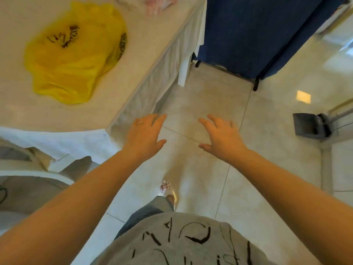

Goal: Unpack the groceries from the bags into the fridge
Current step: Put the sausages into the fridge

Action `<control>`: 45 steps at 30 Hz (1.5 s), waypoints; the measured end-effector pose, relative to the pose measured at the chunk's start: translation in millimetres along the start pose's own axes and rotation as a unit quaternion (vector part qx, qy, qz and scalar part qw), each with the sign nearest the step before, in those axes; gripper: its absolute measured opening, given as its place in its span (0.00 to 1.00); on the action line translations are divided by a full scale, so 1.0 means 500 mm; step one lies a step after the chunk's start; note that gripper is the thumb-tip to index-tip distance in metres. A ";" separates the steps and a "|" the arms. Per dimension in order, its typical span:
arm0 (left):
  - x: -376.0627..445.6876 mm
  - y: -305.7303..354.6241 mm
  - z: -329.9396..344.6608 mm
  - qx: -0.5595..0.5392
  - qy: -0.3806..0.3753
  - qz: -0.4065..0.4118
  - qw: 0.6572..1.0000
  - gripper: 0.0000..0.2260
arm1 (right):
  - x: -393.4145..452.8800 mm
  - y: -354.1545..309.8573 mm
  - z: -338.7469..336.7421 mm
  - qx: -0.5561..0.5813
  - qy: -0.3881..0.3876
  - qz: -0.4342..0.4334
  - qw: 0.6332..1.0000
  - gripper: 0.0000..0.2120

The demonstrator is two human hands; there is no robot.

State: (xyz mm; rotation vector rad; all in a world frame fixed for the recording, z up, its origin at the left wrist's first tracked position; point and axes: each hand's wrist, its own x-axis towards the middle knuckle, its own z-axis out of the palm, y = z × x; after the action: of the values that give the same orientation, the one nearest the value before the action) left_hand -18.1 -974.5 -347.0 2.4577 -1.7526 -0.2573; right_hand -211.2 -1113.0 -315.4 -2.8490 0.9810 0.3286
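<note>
A crumpled yellow plastic bag with dark print lies flat on the beige-covered table at the upper left. A pale pink bag peeks in at the table's far edge. My left hand and my right hand are both stretched out over the tiled floor, fingers spread and relaxed, holding nothing. The left hand hovers just off the table's corner. No fridge shows in this view.
A dark blue screen on a black frame stands ahead. A grey dustpan leans at the right by a wall. A white chair sits at the lower left. Glossy floor tiles stretch between table and screen.
</note>
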 end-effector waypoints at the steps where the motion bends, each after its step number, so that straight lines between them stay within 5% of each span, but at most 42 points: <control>1: 0.040 -0.008 -0.005 -0.001 -0.002 0.001 1.000 0.34 | 0.033 0.014 -0.010 -0.006 -0.006 0.004 1.000 0.37; 14: 0.433 -0.173 -0.104 -0.009 0.052 -0.042 0.998 0.34 | 0.461 0.111 -0.173 0.020 0.003 -0.002 1.000 0.36; 33: 1.033 -0.333 -0.206 0.010 0.066 -0.216 0.974 0.34 | 1.258 0.280 -0.377 -0.002 0.029 -0.210 0.977 0.35; 45: 1.300 -0.537 -0.301 -0.073 0.199 -0.214 0.954 0.31 | 1.581 0.222 -0.517 0.059 0.081 -0.237 0.966 0.34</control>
State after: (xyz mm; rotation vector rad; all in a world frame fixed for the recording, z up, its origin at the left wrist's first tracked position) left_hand 468.2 -1502.4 -297.7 2.5280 -1.0012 0.0721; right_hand 370.3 -1715.1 -256.9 -2.9093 0.2966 -0.0098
